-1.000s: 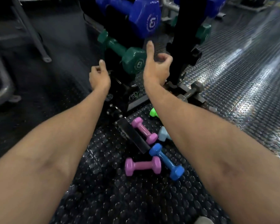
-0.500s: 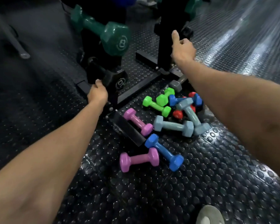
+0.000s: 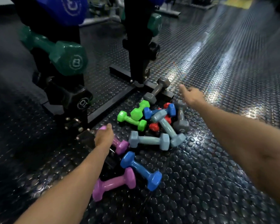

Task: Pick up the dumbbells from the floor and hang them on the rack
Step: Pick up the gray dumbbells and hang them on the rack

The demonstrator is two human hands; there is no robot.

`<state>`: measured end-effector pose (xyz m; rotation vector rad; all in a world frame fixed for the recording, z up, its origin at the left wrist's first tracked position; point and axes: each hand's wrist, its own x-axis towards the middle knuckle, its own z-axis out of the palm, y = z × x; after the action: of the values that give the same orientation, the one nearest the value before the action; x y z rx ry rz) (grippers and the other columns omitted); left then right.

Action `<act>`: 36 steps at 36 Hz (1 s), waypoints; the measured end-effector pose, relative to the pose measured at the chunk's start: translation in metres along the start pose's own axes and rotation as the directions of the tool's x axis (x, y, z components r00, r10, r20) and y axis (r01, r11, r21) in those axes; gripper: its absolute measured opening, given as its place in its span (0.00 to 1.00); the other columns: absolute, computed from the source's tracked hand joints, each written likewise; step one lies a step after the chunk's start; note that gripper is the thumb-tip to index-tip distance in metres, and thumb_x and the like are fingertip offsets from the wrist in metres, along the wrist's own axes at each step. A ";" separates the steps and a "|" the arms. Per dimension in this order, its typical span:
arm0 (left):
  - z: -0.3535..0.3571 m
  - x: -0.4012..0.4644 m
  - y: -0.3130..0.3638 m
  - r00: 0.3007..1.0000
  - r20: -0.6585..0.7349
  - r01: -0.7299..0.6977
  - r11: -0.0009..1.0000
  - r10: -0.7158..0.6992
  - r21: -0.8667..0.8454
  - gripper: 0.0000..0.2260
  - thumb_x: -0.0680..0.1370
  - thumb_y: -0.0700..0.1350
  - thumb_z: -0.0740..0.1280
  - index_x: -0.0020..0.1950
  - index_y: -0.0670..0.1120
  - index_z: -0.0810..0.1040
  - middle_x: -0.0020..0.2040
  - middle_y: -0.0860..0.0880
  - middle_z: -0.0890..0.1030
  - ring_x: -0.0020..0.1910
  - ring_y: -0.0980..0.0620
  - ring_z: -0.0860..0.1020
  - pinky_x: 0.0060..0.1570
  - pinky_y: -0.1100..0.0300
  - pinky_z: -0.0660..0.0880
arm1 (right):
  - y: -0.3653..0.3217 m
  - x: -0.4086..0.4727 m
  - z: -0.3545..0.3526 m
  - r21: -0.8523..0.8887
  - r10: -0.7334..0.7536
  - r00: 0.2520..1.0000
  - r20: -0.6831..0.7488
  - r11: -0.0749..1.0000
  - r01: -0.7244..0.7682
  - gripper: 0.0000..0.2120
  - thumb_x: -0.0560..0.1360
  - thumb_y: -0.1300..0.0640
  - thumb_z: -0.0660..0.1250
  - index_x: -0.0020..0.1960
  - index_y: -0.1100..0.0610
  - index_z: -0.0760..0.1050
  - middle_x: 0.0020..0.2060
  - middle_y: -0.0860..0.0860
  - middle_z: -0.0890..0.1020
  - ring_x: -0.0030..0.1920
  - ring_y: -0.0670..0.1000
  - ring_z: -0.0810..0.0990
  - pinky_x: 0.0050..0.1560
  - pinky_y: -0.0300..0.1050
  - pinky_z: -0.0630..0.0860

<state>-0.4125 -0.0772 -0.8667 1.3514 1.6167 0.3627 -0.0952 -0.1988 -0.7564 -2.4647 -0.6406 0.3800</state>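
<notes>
Both hands had dropped from the black steel rack (image 3: 136,46): left hand (image 3: 103,138) covered a pink vinyl dumbbell (image 3: 120,145) on the studded rubber floor (image 3: 200,183), grip unclear; right hand (image 3: 191,96) hovered open beside the pile.

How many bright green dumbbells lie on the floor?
2. One green dumbbell lies at the pile's left edge; the other leans just behind it, beside a blue one. More may be hidden underneath.

Pink dumbbell (image 3: 114,183), blue dumbbell (image 3: 141,170), black studded floor (image 3: 200,183).

Both hands (image 3: 103,138) (image 3: 191,96) outstretched, downward.
</notes>
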 end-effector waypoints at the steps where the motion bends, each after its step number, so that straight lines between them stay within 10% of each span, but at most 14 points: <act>1: 0.006 0.000 0.002 0.999 0.015 -0.028 1.000 0.028 -0.005 0.24 0.83 0.57 0.55 0.58 0.38 0.79 0.60 0.35 0.79 0.60 0.37 0.77 0.59 0.52 0.72 | 0.013 -0.001 0.004 -0.010 0.015 1.000 0.019 1.000 -0.015 0.39 0.77 0.28 0.51 0.60 0.63 0.77 0.54 0.62 0.82 0.58 0.60 0.80 0.61 0.54 0.74; 9: 0.049 0.002 0.006 0.989 0.095 -0.105 0.986 0.118 -0.132 0.11 0.76 0.56 0.71 0.43 0.50 0.75 0.43 0.51 0.80 0.40 0.54 0.75 0.43 0.60 0.69 | 0.059 -0.011 0.035 -0.283 -0.010 0.908 0.418 0.949 0.140 0.26 0.77 0.33 0.60 0.56 0.56 0.75 0.48 0.55 0.82 0.46 0.54 0.83 0.51 0.52 0.82; 14: 0.069 0.002 0.012 0.983 0.111 -0.143 0.988 0.149 -0.065 0.10 0.75 0.56 0.71 0.43 0.53 0.74 0.43 0.55 0.78 0.46 0.51 0.76 0.47 0.58 0.69 | 0.082 -0.020 0.061 -0.400 -0.018 0.866 0.499 0.882 0.249 0.18 0.76 0.36 0.64 0.49 0.50 0.74 0.44 0.51 0.81 0.44 0.49 0.82 0.46 0.46 0.81; 25: 0.122 0.002 0.048 0.950 0.115 -0.298 0.953 0.290 0.057 0.11 0.72 0.57 0.72 0.46 0.52 0.77 0.48 0.52 0.82 0.49 0.48 0.80 0.55 0.51 0.77 | 0.089 0.017 0.066 -0.318 0.138 0.980 0.141 0.944 -0.087 0.13 0.74 0.56 0.62 0.58 0.55 0.69 0.47 0.54 0.79 0.46 0.57 0.81 0.50 0.52 0.79; 36: 0.147 0.030 0.078 0.937 0.050 -0.349 0.927 0.346 0.138 0.09 0.73 0.56 0.70 0.44 0.52 0.79 0.46 0.54 0.82 0.51 0.48 0.80 0.57 0.48 0.76 | 0.106 0.045 0.104 -0.124 0.372 0.926 0.060 0.924 -0.362 0.28 0.75 0.42 0.67 0.66 0.55 0.61 0.58 0.59 0.79 0.59 0.62 0.78 0.61 0.58 0.74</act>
<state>-0.2463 -0.0738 -0.8965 1.7547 1.4013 0.4430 -0.0601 -0.2060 -0.9076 -2.6888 -0.2290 0.6077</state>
